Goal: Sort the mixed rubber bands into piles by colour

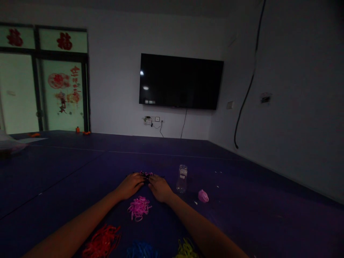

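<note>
My left hand [131, 185] and my right hand [160, 187] rest on the purple table top with fingers stretched out, palms down. Between their fingertips is a small pile of dark bands [146, 176] with a few pink ones at its far edge; both hands touch it. Just in front of my wrists lies a heap of pink rubber bands [139, 208]. Closer to me are red bands [102, 240], blue bands [142, 249] and yellow-green bands [186, 248], the last two cut off by the frame's bottom edge. Finer detail is lost in the dim light.
Right of my right hand stands a clear bottle [182, 179] without a lid. Beside it lies a pink cap-like piece [203, 196], with small white scraps around. A whitish plastic bag [10, 143] sits at the far left. A black cable [244, 104] hangs along the right wall.
</note>
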Action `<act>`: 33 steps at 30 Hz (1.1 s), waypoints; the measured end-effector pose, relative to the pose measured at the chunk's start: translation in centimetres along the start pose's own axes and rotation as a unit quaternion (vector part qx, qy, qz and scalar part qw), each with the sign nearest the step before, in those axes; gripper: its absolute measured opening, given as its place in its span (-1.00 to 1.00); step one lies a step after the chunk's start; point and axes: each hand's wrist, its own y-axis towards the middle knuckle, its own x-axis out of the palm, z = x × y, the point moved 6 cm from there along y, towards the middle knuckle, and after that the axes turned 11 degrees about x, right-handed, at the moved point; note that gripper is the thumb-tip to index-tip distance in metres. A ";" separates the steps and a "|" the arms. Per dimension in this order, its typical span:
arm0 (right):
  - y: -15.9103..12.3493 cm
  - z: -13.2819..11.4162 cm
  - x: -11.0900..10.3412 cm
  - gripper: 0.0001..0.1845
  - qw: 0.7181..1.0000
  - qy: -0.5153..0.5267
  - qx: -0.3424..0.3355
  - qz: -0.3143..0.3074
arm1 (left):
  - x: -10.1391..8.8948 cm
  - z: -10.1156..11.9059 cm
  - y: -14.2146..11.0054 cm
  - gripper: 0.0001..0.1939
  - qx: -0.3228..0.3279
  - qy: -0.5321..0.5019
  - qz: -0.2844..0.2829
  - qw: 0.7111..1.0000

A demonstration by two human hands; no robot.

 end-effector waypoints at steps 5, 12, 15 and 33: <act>0.0 0.0 0.1 -0.55 1.000 0.001 -0.016 0.011 | 0.0 0.1 0.1 -0.74 0.002 -0.003 0.004 1.000; 0.0 0.1 0.8 -0.55 1.000 -0.001 -0.029 -0.006 | -0.1 0.5 0.1 -0.73 0.006 -0.010 -0.005 1.000; 0.1 0.2 0.9 -0.56 1.000 0.001 -0.022 -0.006 | -0.2 0.7 0.2 -0.74 0.009 -0.007 -0.013 1.000; 0.4 0.6 0.1 -0.64 1.000 -0.004 -0.002 0.020 | -0.3 -0.2 -0.2 -0.77 -0.045 0.045 0.007 0.998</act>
